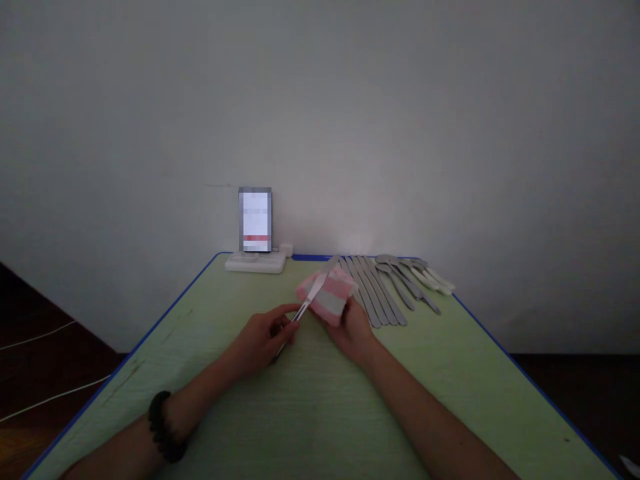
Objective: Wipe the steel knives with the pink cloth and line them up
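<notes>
My left hand [267, 337] pinches a metal table knife [311, 297] by its handle, between thumb and fingers. The blade points up and to the right, away from me, and lies over a folded pink, white and grey striped cloth [334, 301]. From the right, my right hand [353, 330] grips that cloth from below and behind; most of its fingers are hidden by it. Both hands are above the middle of the green table. Just beyond my right hand, several metal knives [377, 293] lie side by side on the table.
Several spoons [395, 283] and white-handled pieces [430, 277] lie right of the knives. At the back left, a phone [256, 220] with a lit, blurred screen stands on a white base [255, 263]. The green table [310, 427] has a blue edge and meets a grey wall.
</notes>
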